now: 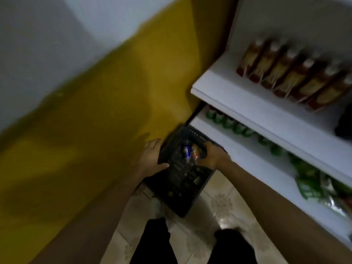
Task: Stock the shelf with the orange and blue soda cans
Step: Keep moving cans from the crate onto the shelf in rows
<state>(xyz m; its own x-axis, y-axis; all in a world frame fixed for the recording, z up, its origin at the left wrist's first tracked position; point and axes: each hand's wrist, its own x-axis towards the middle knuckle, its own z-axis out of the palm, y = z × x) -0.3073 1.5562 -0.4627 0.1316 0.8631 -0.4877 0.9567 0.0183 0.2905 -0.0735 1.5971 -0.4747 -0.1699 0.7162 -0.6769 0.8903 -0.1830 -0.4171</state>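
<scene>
While my right hand (211, 156) reaches down into the black crate (182, 174), its fingers (206, 149) curl around the orange can (196, 152); the frame is motion-blurred, so the exact contact is soft, but the grip reads as closed on that can. Just beside it, on its left, the blue can (186, 151) lies in the crate, touching or nearly touching the orange one; I cannot tell which. My left hand (152, 155) rests on the crate's left rim, fingers fairly straight, thumb laid over the edge. Crate sits on the tiled floor (224, 206), hard against the yellow wall (95, 130) and the end of the white shelf unit (238, 103). Lower shelf carries a row of green cans (234, 126) and, further right, green packets (308, 183). Upper shelf carries a row of brown bottles (289, 77) with white caps. My dark trouser legs (152, 244) show at the bottom edge.
</scene>
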